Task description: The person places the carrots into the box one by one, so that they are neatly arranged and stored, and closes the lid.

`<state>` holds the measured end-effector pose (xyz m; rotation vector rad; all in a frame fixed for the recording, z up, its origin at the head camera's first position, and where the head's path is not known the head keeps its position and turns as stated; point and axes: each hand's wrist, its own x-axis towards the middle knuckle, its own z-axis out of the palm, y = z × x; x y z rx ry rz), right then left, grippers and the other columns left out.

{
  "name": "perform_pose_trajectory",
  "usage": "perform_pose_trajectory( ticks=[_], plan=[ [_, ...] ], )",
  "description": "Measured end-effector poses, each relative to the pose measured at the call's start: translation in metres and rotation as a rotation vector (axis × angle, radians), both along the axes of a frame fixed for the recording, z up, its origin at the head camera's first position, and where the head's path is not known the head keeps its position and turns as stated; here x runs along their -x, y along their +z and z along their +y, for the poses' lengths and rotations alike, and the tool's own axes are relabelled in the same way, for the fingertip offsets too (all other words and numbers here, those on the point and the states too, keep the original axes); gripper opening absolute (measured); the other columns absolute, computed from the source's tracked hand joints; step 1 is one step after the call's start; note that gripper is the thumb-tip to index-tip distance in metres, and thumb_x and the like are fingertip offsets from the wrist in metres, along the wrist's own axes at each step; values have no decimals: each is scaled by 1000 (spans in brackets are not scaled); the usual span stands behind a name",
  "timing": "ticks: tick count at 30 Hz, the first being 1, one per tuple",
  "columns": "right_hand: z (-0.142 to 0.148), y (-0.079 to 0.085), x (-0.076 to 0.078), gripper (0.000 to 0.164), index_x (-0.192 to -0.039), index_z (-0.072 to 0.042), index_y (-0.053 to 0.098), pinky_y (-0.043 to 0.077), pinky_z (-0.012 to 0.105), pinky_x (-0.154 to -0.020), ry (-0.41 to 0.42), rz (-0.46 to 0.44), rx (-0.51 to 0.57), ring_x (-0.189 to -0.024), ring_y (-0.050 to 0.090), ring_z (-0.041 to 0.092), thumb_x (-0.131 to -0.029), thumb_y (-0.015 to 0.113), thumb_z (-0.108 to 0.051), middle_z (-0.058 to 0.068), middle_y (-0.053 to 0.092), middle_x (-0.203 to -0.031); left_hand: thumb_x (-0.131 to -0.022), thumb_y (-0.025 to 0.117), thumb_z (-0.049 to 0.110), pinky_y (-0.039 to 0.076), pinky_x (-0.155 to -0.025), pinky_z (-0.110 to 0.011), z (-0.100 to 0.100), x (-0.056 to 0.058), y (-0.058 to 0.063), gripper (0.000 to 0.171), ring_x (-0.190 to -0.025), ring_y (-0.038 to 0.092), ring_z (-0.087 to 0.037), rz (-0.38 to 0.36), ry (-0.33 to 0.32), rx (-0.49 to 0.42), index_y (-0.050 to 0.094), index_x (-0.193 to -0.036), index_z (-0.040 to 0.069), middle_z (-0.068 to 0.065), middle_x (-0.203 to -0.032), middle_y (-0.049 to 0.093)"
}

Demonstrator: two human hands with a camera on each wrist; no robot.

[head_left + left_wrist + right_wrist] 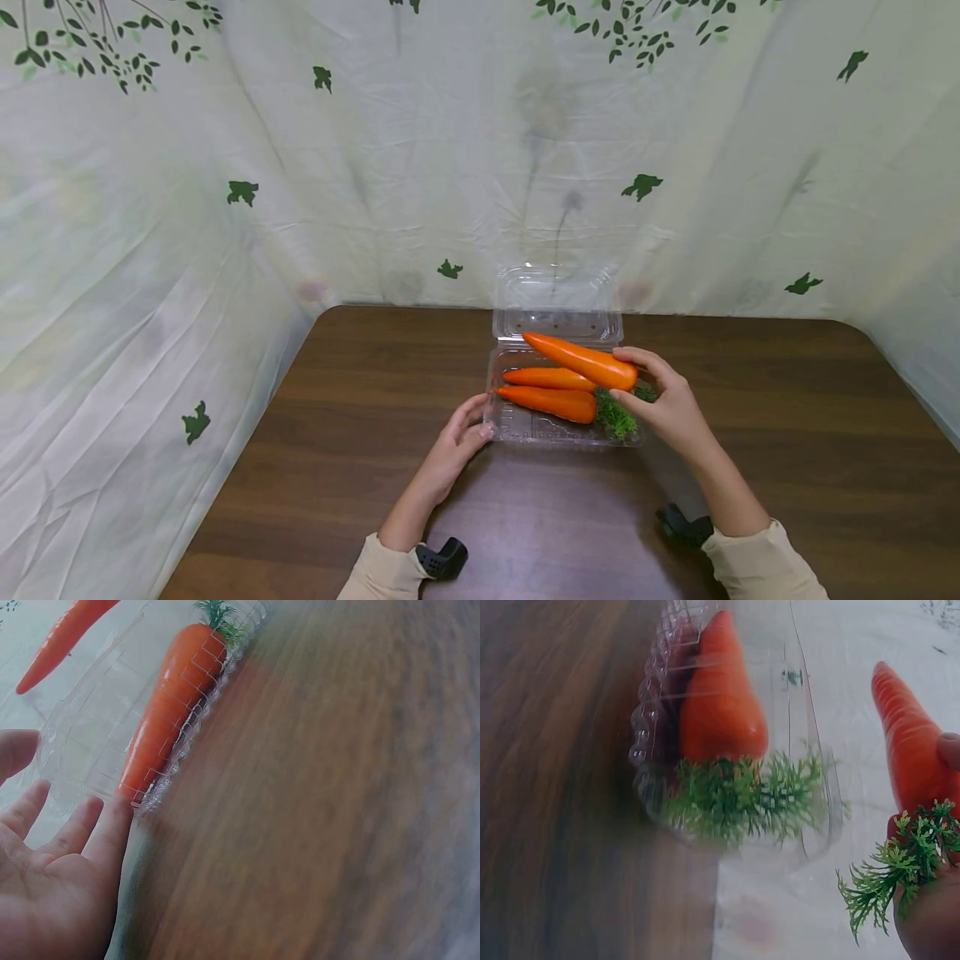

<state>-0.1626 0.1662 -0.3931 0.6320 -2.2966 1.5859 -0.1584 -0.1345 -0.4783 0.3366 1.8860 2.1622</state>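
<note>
My right hand [666, 402] grips a carrot [581, 358] by its thick end, above a clear plastic clamshell box [517, 432]. The green leafy top of this carrot [885, 877] hangs beside the palm in the right wrist view. Two more carrots lie in the box: a front one [551, 403] with green leaves [617, 415], and one behind it [547, 377], partly hidden by the held carrot. All tips point left. At the box's left end, my left hand [456, 442] touches the wall with extended fingers [75, 825]. The lid [555, 321] stands open at the back.
The box stands on a brown wooden table [375, 358] near its back edge. Behind the table hangs a pale curtain [420, 167] with leaf prints. Dark wrist devices [442, 560] sit on both forearms, at the cream sleeves.
</note>
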Motion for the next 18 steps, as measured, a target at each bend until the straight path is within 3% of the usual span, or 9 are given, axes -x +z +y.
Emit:
perform_pose_trajectory(
  ticks=[5,18],
  plan=[
    [-7,-2,9,46,-120,9,48,40,18,-86,63,-17,66,-102,49,13,-77,64,10,21,48,-120,-91,49,3,41,-87,-25,-1,3,-11,50,-112,42,-38,17,13,5,30,-137,8,-24,-134,34],
    [-24,-15,31,45,-120,11,47,41,23,-87,151,-39,165,-101,49,20,-77,62,12,25,47,-118,-91,51,6,41,-87,-27,-1,3,-13,50,-109,44,-34,37,21,6,31,-136,9,-23,-132,35]
  ],
)
